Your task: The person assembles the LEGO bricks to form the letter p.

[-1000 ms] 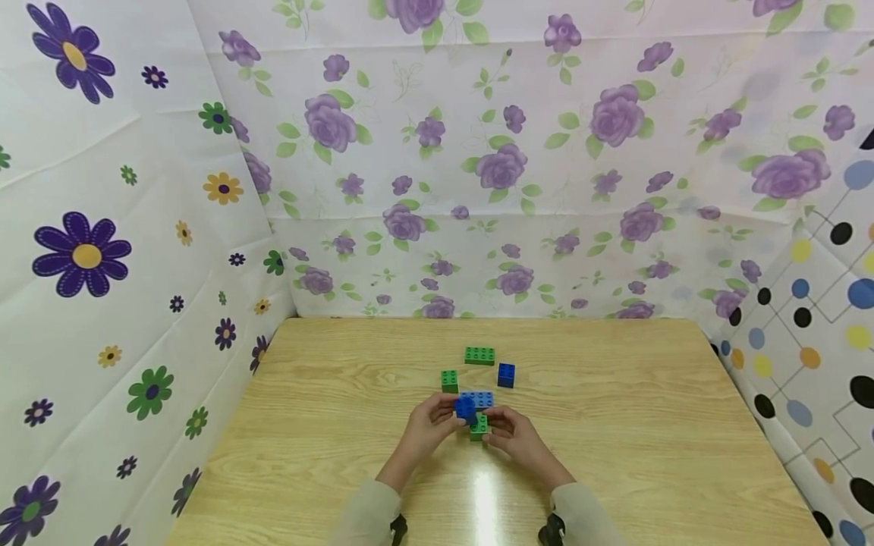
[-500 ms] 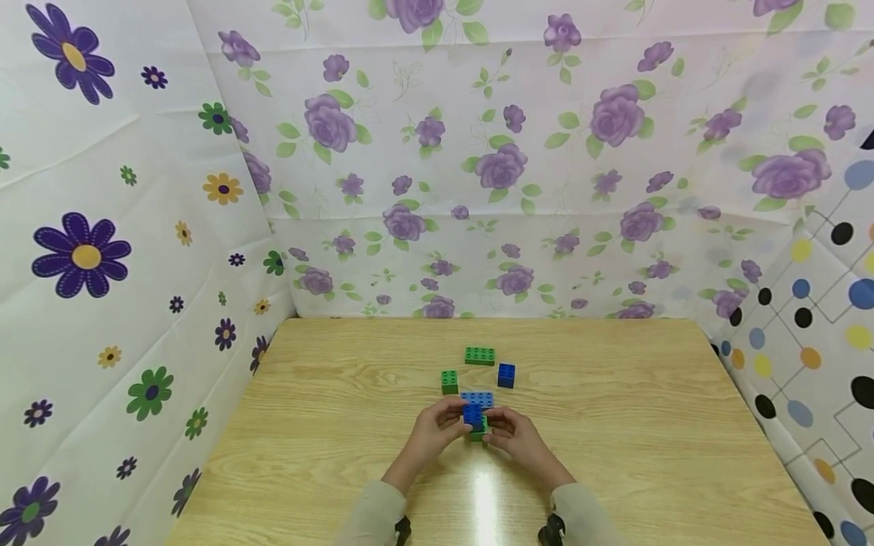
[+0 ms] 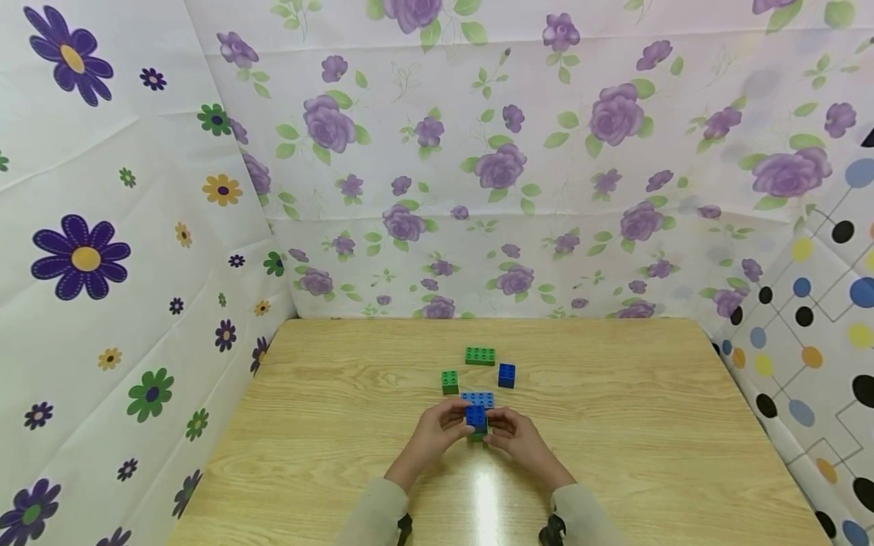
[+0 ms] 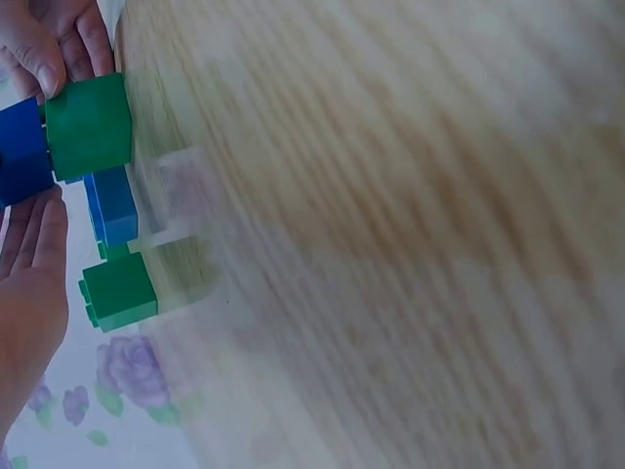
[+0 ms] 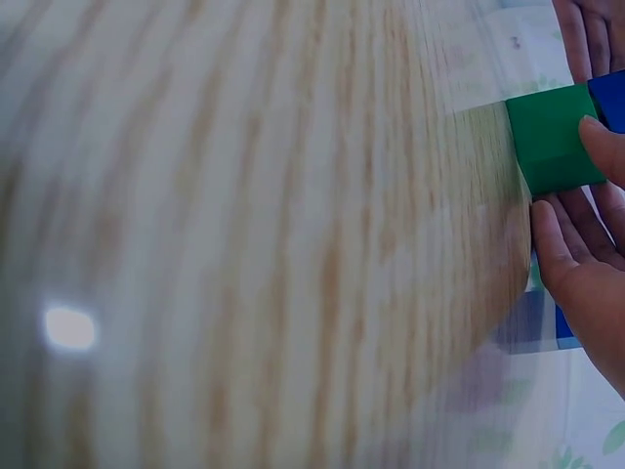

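Observation:
Pinched between my left hand's point(image 3: 430, 439) thumb and fingers is a dark blue toy building brick point(image 3: 475, 416), right over a green building brick point(image 3: 478, 437) that stands on the table. My right hand point(image 3: 522, 442) grips that green brick from the right. In the left wrist view the blue brick point(image 4: 21, 151) lines up against the stud side of the green brick point(image 4: 90, 127); whether they are fully pressed together I cannot tell. The right wrist view has the green brick point(image 5: 552, 142) against the blue one point(image 5: 610, 100), with fingers of both hands around them.
Just behind the hands lies a long light blue brick point(image 3: 477, 398). Farther back are a small green brick point(image 3: 450, 381), a dark blue brick point(image 3: 507, 375) and a long green brick point(image 3: 480, 356). The wooden table point(image 3: 307, 425) meets patterned cloth point(image 3: 505, 243) at its far edge.
My left hand has moved slightly right, bringing the blue brick from a tilted position at the green brick's upper left to upright over it. The right hand keeps its place.

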`<state>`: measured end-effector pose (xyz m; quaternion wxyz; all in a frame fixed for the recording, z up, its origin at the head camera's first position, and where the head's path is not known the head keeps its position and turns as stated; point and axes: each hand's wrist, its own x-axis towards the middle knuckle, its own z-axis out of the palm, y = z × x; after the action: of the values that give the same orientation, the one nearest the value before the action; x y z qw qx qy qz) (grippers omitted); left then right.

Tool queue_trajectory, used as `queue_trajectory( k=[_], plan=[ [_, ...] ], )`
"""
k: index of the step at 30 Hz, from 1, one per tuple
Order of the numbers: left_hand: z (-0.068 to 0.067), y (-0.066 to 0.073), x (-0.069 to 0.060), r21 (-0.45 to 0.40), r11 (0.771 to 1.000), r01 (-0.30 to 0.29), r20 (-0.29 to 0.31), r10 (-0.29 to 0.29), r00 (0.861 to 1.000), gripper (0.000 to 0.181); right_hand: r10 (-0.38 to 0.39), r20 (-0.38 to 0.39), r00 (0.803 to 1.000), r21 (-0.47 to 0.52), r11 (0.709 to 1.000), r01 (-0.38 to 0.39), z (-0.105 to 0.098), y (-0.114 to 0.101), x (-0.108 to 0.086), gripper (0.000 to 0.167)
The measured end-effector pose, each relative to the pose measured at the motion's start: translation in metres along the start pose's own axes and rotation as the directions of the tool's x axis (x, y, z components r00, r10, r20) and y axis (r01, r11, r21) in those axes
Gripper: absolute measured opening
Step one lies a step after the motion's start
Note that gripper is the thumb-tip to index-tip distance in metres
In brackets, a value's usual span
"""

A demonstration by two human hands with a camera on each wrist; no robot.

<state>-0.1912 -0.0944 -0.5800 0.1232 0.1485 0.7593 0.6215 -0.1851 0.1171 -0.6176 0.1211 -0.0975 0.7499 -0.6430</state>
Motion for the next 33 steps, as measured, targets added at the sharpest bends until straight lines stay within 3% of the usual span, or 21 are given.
queue_trajectory(
  k=[14, 24, 33],
  plan=[
    [-0.006, 0.007, 0.005, 0.148, 0.989, -0.001, 0.043, -0.006, 0.999, 0.035, 0.008, -0.016, 1.000, 0.015, 1.000, -0.007, 0.001, -0.002, 0.001, 0.041],
    [-0.009, 0.003, 0.007, 0.147, 0.989, -0.030, 0.073, 0.020, 0.997, 0.034, 0.019, -0.002, 1.000, 0.016, 1.000, -0.018, 0.002, -0.039, -0.013, 0.037],
    [-0.011, 0.004, 0.009, 0.167, 0.985, -0.034, 0.085, 0.020, 0.996, 0.034, 0.015, -0.034, 0.999, 0.003, 1.000, -0.014, 0.004, -0.009, -0.002, 0.039]
  ],
)
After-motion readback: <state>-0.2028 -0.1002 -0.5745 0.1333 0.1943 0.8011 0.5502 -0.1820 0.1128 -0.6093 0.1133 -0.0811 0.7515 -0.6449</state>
